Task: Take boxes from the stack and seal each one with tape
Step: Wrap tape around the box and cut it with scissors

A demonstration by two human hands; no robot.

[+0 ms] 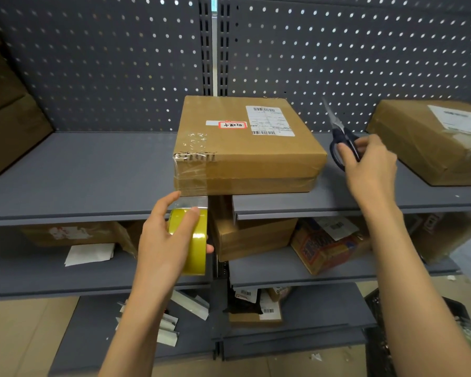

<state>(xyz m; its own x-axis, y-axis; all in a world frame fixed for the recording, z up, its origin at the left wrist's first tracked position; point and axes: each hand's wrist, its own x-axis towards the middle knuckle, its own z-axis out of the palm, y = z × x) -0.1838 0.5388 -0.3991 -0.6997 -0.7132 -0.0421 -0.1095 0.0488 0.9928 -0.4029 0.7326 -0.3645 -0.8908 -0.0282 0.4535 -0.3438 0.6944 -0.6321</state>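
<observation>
Risk: clear strip from yellow tape roll (193, 240), gripped by left hand (163, 240), tearing crooked off flat brown cardboard box (245, 142) if dark-handled scissors (343, 142), held in right hand (370, 164), cut under slack.

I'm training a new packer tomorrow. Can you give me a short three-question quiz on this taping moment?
1. True or false: the left hand holds the yellow tape roll.
2. What does the right hand hold? A) marker B) scissors C) knife
3. Fill in: clear tape already runs over the box's ____ front corner, as seen from the head camera.

Key
1. True; its grip wraps the roll, just below the box.
2. B; the scissors point up, to the right of the box.
3. Left.
</observation>
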